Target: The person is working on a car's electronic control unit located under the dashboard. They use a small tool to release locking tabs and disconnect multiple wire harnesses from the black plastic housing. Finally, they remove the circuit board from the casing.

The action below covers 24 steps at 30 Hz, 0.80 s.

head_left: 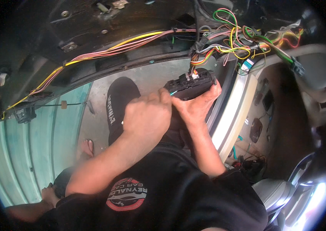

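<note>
My right hand [197, 106] holds a black plastic module [192, 82] from below and at its right end, fingers wrapped round it. A bundle of coloured wires [205, 57] runs down into a connector on the module's top side. My left hand [147, 115] is closed in a fist at the module's left end. A thin teal piece shows between that fist and the module; whether the fist grips it is hidden. A small pale tip sticks out at the fist's other side. Both hands are above my dark-trousered legs [123, 92].
A dark car body panel [132, 19] spans the top, with a yellow and pink wire harness [105, 52] along it. More loose wires [247, 38] hang at upper right. A pale door sill [232, 115] runs down the right. Another person's arm [28, 211] shows at lower left.
</note>
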Each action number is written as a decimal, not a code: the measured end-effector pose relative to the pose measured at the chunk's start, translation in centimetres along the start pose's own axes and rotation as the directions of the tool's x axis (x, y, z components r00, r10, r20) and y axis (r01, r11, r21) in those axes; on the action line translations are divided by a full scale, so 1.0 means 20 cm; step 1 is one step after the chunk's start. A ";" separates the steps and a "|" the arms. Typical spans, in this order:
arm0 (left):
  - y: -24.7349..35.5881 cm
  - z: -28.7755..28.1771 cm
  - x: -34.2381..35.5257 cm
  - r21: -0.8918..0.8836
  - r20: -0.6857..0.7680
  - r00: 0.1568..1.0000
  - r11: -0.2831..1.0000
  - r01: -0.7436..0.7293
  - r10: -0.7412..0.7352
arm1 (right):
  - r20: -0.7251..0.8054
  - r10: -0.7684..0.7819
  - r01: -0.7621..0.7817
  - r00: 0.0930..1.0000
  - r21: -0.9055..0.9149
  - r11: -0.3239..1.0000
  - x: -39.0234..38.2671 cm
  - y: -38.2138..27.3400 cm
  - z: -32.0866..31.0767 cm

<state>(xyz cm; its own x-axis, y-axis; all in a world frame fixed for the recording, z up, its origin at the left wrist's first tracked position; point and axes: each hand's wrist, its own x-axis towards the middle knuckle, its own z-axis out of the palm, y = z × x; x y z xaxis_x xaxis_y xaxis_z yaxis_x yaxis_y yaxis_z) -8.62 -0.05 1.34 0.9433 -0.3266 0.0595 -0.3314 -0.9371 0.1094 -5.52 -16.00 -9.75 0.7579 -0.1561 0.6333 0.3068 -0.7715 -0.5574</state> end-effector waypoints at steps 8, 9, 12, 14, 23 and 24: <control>0.04 0.07 -0.08 -0.089 -0.058 0.998 0.996 0.009 -0.014 | -0.060 0.032 -0.030 0.998 0.034 0.999 -0.04 -0.01 0.00; 0.05 0.10 -0.08 -0.092 -0.063 0.998 0.996 0.016 -0.022 | -0.053 0.055 -0.054 0.997 0.035 0.998 -0.04 -0.01 0.01; 0.07 0.18 -0.08 -0.115 0.022 0.998 0.991 0.069 -0.067 | 0.148 0.386 -0.371 0.910 -0.121 0.921 -0.23 0.11 0.06; 0.03 0.20 -0.04 -0.109 -0.003 0.998 0.992 0.060 -0.061 | 0.038 0.277 -0.279 0.960 0.055 0.959 -0.40 0.18 0.02; -0.17 0.16 -0.07 -0.457 -0.310 0.945 0.888 -0.053 -0.103 | 0.072 0.248 -0.257 0.966 0.375 0.891 -0.18 0.20 0.06; -0.21 0.23 -0.09 -0.479 -0.337 0.937 0.874 -0.086 -0.092 | 0.076 0.226 -0.237 0.971 0.380 0.894 -0.20 0.22 0.05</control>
<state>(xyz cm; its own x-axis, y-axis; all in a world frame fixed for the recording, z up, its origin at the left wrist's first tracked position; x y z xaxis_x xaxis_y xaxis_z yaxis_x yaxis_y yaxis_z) -8.87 3.84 -3.79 0.9077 -0.1784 0.3798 -0.3804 -0.7319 0.5653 -6.58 -18.19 -15.20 0.8489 -0.2793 0.4487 0.3129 -0.4185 -0.8526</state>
